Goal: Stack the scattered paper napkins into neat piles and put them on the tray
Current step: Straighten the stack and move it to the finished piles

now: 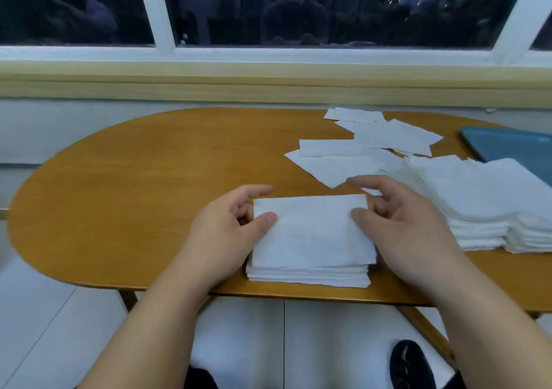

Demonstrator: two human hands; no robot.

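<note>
A small pile of white paper napkins [312,239] lies near the front edge of the wooden table [149,179]. My left hand [230,233] holds the pile's left end, thumb on top, fingers curled at its side. My right hand [400,224] holds the right end the same way. To the right, two larger stacks of napkins [484,200] sit side by side. Several loose napkins [367,147] lie scattered behind. The blue tray [513,145] sits at the far right edge, partly hidden by the big stacks.
The oval table stands against a wall under a windowsill [268,84] and a dark window. The table's left half is bare wood. Below the front edge I see white floor tiles and a dark shoe [412,364].
</note>
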